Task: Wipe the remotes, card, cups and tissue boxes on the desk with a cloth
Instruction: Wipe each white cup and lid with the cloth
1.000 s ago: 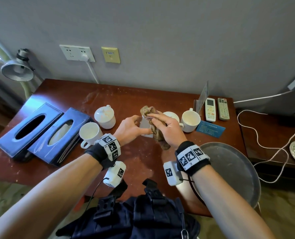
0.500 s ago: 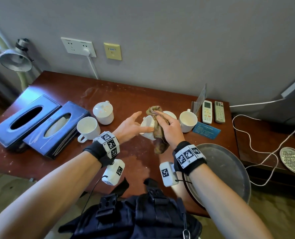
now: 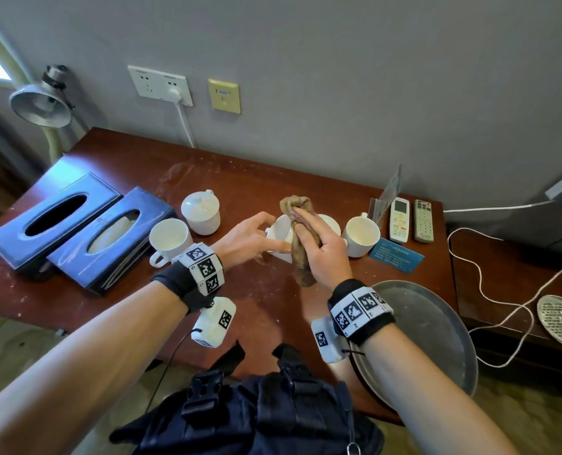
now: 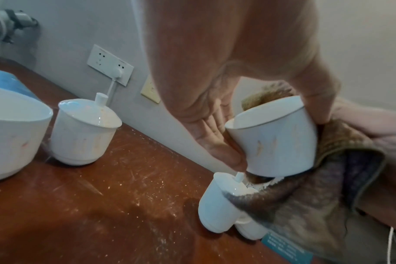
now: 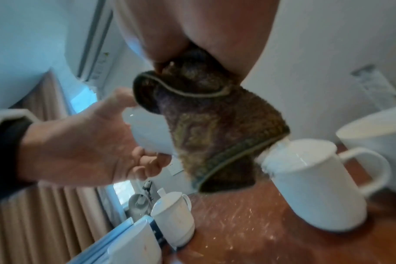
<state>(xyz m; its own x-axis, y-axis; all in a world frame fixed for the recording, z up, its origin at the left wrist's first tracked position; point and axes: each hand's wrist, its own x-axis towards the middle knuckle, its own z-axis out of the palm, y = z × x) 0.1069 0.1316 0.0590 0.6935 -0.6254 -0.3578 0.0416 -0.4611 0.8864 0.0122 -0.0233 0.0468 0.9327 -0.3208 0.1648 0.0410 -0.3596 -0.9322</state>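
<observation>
Premises: guest room of hotel type, or similar lodging. Evidence: red-brown desk (image 3: 135,165) against grey wall, surface scuffed and dusty. Set of matching white lidded and open cups (image 3: 170,239) at centre. Two blue tissue boxes (image 3: 53,218) at left. Two remotes (image 3: 410,220) at far right beside blue printed card (image 3: 396,256) and clear acrylic stand (image 3: 388,192). Wall sockets (image 3: 159,85) above desk. Desk lamp (image 3: 40,103) at far left. Wall air conditioner (image 5: 95,41) and curtains (image 5: 45,223) in right wrist view.

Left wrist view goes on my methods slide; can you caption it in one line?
Left hand holds a tilted white cup above the desk while the brown cloth wipes it.
</observation>
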